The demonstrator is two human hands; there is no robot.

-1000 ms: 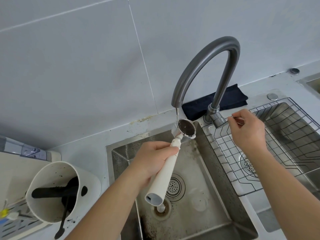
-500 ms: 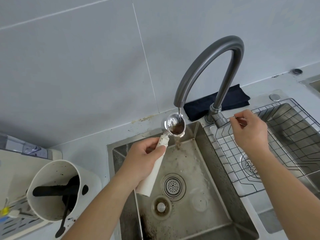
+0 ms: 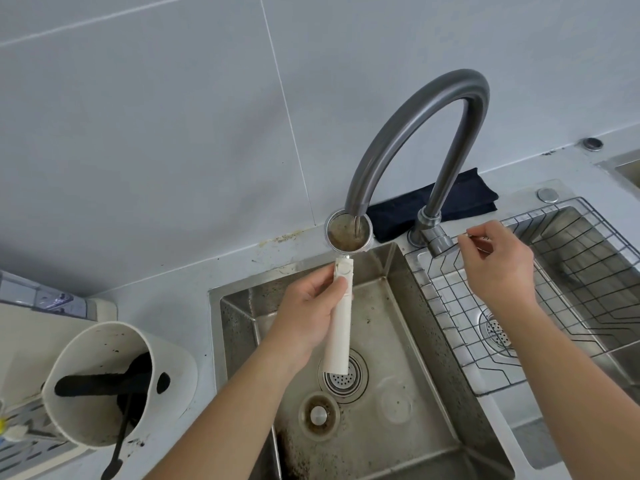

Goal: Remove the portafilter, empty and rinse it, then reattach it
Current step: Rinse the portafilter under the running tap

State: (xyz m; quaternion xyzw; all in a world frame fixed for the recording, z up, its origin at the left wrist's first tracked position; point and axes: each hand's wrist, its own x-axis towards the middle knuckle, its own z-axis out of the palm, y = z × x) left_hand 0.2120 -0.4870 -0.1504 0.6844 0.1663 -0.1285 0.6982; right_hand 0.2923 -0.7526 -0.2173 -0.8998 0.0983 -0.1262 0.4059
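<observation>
My left hand (image 3: 308,313) grips the white handle of the portafilter (image 3: 341,327) over the left sink basin (image 3: 408,393). Its round metal basket (image 3: 347,232) faces up right under the spout of the grey curved faucet (image 3: 415,126). A thin stream of water runs into the basket, which holds murky brown water. My right hand (image 3: 498,265) pinches the thin faucet lever (image 3: 472,237) beside the faucet's base.
A white knock box (image 3: 104,382) with a dark bar and coffee grounds stands on the counter at left. A wire rack (image 3: 540,299) lies in the right basin. A dark folded cloth (image 3: 433,206) sits behind the faucet. Coffee specks dot the left basin.
The basket moved from tilted, spilling brown water, to level under the spout and filled with water. The handle swung to point straight down. My right hand stayed on the lever.
</observation>
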